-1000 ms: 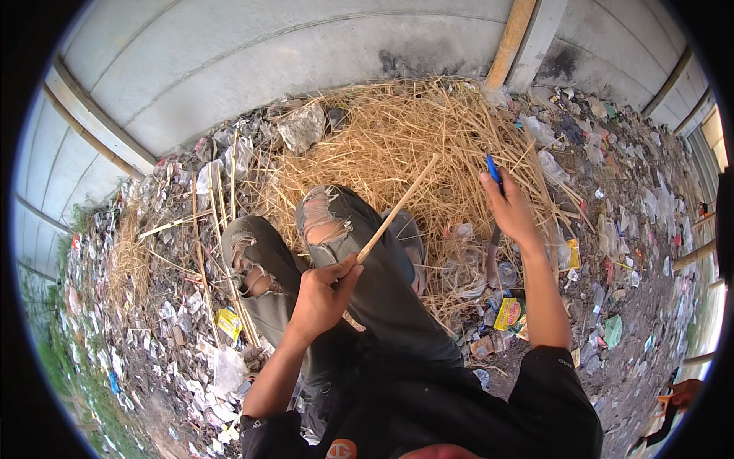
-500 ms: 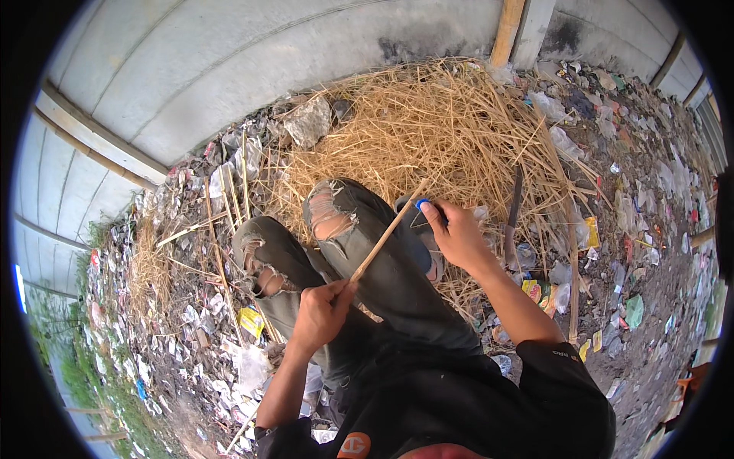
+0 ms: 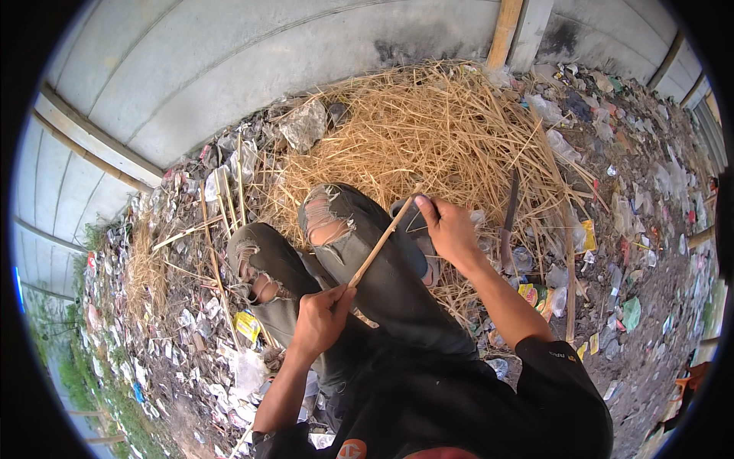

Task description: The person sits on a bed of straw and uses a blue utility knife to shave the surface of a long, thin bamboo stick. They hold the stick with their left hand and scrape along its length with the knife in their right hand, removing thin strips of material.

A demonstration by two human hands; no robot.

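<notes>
Stick [image 3: 382, 239], likely light, stiff and best held at its near end, slants forward from the left hand [image 3: 321, 317] grasping it there to the right hand [image 3: 453, 229], whose hold I cannot tell.

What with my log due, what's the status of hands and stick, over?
Left hand gripping stick near one end. Right hand at far end, its grip unclear. Stick slants above trouser leg; nothing seen blocking it.
</notes>
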